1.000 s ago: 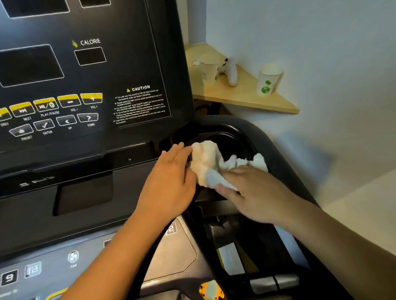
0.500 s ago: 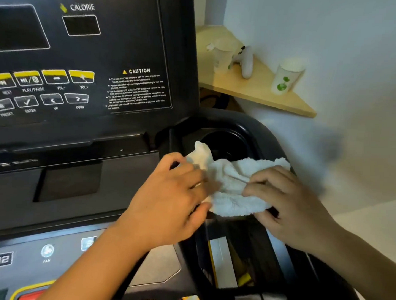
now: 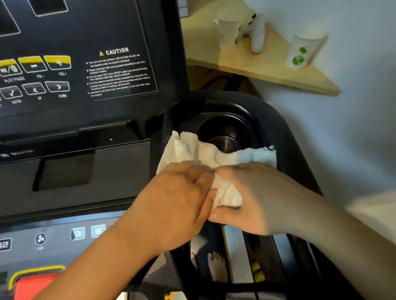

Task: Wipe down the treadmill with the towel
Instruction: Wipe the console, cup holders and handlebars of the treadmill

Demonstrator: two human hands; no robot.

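far left, the treadmill [image 3: 81, 114] console rises as a black panel with yellow-topped buttons [image 3: 32, 64] and a white caution label [image 3: 119, 72] toward its right edge. below that sits a grey strip with a fan symbol [image 3: 40, 238] and numbered keys, and a red button [image 3: 34, 285] ringed in yellow at the bottom corner. the left grip [image 3: 175, 198], a bare hand coming up from the lower left, has its fingers bent over the left part of the towel [image 3: 214, 155] and its thumb pressed to the lower fold, so it is closed on the cloth. the white towel lies bunched across the near rim of the round black cup holder [image 3: 227, 130], just right of the console, with its top edge overlapping the well. the right grip [image 3: 258, 196], reaching in from the lower right, clasps the towel too, fingers laid over the top and thumb tucked beneath the fold; the two grips touch at the middle. under the hands a bare foot [image 3: 217, 267] shows on the dark deck. up at the right, a wooden corner shelf [image 3: 274, 71] against the pale wall carries a paper cup [image 3: 228, 32], a white controller [image 3: 257, 35] beside it, and a second paper cup with green dots [image 3: 306, 48] farther right.
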